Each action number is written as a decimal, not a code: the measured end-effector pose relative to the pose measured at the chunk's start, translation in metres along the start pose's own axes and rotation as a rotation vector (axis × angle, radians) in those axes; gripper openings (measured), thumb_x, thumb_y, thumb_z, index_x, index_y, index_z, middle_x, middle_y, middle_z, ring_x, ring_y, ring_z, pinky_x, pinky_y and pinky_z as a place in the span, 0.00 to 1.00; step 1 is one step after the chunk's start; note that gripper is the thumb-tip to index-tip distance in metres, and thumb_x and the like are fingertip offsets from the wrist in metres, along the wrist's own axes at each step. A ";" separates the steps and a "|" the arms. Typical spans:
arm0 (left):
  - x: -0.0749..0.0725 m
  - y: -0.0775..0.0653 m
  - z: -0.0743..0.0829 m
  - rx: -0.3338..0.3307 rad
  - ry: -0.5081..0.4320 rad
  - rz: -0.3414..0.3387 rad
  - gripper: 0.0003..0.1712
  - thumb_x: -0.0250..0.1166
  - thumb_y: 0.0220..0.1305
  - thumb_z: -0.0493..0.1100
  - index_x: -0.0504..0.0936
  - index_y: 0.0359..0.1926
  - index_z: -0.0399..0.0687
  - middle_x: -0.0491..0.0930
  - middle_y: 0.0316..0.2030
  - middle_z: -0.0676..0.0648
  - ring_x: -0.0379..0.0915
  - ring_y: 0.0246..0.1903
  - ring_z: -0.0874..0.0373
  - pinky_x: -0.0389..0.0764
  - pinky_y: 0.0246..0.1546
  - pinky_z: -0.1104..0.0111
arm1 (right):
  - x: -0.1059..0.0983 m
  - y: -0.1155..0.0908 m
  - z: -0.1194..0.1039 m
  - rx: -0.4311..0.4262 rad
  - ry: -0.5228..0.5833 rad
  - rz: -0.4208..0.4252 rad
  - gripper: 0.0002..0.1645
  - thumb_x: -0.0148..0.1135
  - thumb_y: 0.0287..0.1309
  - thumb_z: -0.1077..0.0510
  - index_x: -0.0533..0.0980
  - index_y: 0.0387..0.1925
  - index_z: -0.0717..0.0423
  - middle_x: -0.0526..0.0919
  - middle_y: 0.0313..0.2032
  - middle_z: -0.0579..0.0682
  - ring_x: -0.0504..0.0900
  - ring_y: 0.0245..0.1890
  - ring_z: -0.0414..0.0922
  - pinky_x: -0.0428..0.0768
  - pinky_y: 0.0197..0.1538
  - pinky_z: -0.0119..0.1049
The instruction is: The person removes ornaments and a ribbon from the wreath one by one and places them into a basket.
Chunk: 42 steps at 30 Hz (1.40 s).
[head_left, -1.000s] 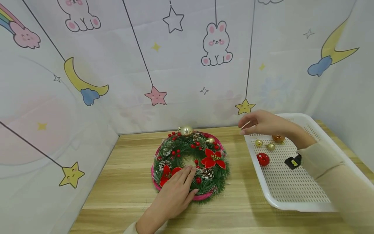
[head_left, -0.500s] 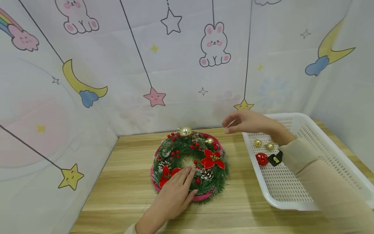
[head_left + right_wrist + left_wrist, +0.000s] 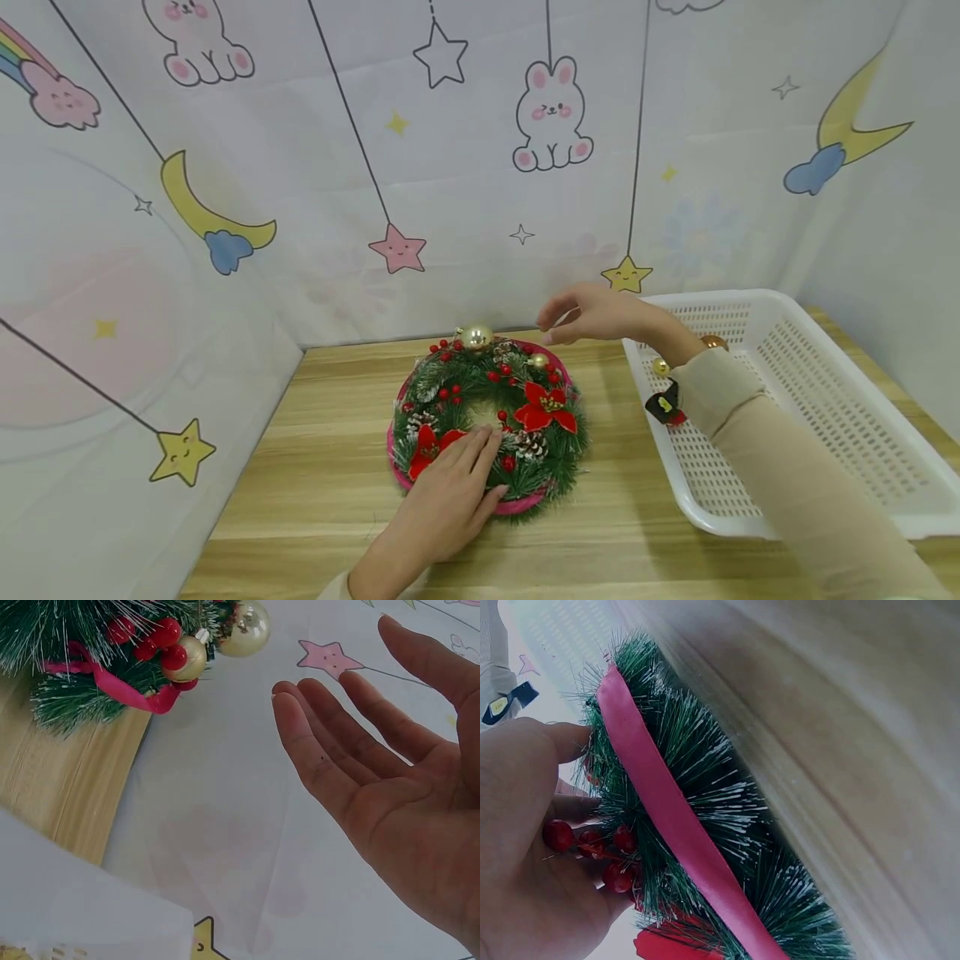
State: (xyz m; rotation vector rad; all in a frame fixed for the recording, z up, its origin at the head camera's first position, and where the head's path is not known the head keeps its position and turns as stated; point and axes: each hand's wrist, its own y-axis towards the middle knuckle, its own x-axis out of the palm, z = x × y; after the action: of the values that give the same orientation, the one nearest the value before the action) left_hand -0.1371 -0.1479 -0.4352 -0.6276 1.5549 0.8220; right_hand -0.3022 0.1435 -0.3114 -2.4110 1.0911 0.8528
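Wreath: it lies on the wooden surface, under the fingers of the left grip; from the right grip the wreath is down, leftward and toward the person.
Left grip: palm down across the near part of the ring, fingers fairly straight and pointing into its centre, thumb by the near edge; it rests on the greenery without clenching. Red berries sit just beside the palm, and pink ribbon runs along the rim past the fingertips.
Right grip: raised beyond the wreath's far right edge, fingers loosely bent, thumb well apart from them, nothing in hold.
Nearer hand: the left, in contact; the right is apart from the wreath.
Wreath axis: roughly round and lying flat, so no long axis stands out; the deciding relation seems to be the far rim, just left of and below the right grip.
Gold baubles: the big gold bauble sits on the far rim, left of the right grip; a small gold bauble lies below and slightly left of it.
White basket: the basket stands right of both grips, partly under the right forearm.
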 end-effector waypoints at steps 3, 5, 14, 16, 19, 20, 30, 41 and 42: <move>0.000 0.000 0.000 0.004 -0.001 0.000 0.39 0.53 0.82 0.60 0.61 0.81 0.41 0.67 0.77 0.38 0.67 0.77 0.46 0.75 0.75 0.55 | 0.006 0.008 0.000 0.014 0.016 -0.013 0.23 0.69 0.69 0.50 0.81 0.60 0.55 0.85 0.60 0.56 0.86 0.60 0.52 0.88 0.61 0.48; 0.000 -0.001 0.000 0.007 0.001 0.000 0.40 0.52 0.82 0.60 0.61 0.81 0.41 0.67 0.77 0.38 0.67 0.77 0.46 0.75 0.75 0.55 | 0.009 0.013 0.001 0.025 0.025 -0.019 0.23 0.70 0.69 0.50 0.81 0.60 0.56 0.86 0.59 0.56 0.87 0.59 0.53 0.89 0.59 0.45; 0.000 -0.002 -0.002 0.010 0.003 -0.005 0.40 0.52 0.82 0.61 0.60 0.82 0.42 0.67 0.78 0.38 0.66 0.77 0.46 0.75 0.75 0.55 | 0.025 0.032 0.009 0.076 0.048 -0.002 0.24 0.71 0.67 0.51 0.82 0.60 0.59 0.88 0.56 0.57 0.88 0.53 0.55 0.91 0.53 0.42; 0.000 -0.002 -0.002 0.009 0.002 -0.007 0.40 0.52 0.82 0.61 0.60 0.82 0.42 0.67 0.78 0.38 0.66 0.77 0.46 0.75 0.75 0.55 | 0.028 0.036 0.012 0.091 0.040 0.005 0.24 0.71 0.67 0.52 0.82 0.59 0.60 0.89 0.55 0.56 0.89 0.51 0.54 0.91 0.53 0.42; 0.000 -0.003 -0.002 0.008 -0.001 -0.010 0.40 0.52 0.82 0.61 0.60 0.82 0.42 0.67 0.78 0.38 0.66 0.77 0.46 0.75 0.75 0.55 | 0.032 0.039 0.017 0.116 0.018 0.001 0.22 0.72 0.67 0.52 0.83 0.57 0.60 0.90 0.52 0.55 0.89 0.48 0.51 0.90 0.54 0.45; 0.000 -0.003 -0.002 0.008 -0.001 -0.012 0.40 0.52 0.82 0.61 0.60 0.82 0.42 0.67 0.78 0.38 0.66 0.77 0.46 0.74 0.75 0.55 | 0.034 0.040 0.018 0.124 0.012 -0.004 0.22 0.71 0.67 0.53 0.83 0.56 0.61 0.90 0.52 0.55 0.89 0.47 0.50 0.90 0.55 0.46; 0.000 -0.005 -0.001 0.011 0.004 -0.016 0.40 0.52 0.82 0.61 0.60 0.82 0.42 0.66 0.78 0.38 0.65 0.78 0.47 0.74 0.76 0.55 | 0.039 0.039 0.030 0.206 -0.021 -0.070 0.18 0.72 0.66 0.54 0.84 0.52 0.60 0.89 0.54 0.58 0.89 0.49 0.47 0.89 0.57 0.49; -0.001 -0.007 -0.002 0.017 0.006 -0.004 0.40 0.53 0.81 0.60 0.61 0.81 0.42 0.67 0.78 0.38 0.66 0.77 0.46 0.74 0.76 0.55 | 0.044 0.040 0.029 0.199 -0.025 -0.078 0.12 0.70 0.68 0.59 0.85 0.48 0.61 0.90 0.43 0.53 0.87 0.42 0.44 0.90 0.54 0.48; -0.001 -0.008 -0.002 0.017 0.006 -0.002 0.40 0.53 0.81 0.60 0.61 0.81 0.42 0.67 0.78 0.38 0.66 0.77 0.46 0.74 0.76 0.55 | 0.044 0.040 0.029 0.198 -0.025 -0.076 0.12 0.69 0.68 0.59 0.84 0.48 0.61 0.90 0.42 0.53 0.86 0.41 0.44 0.89 0.54 0.48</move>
State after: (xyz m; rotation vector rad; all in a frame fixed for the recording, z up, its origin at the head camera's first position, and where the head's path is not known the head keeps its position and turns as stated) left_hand -0.1323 -0.1542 -0.4358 -0.6196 1.5650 0.8047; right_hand -0.3209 0.1095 -0.3646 -2.2569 1.0166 0.7133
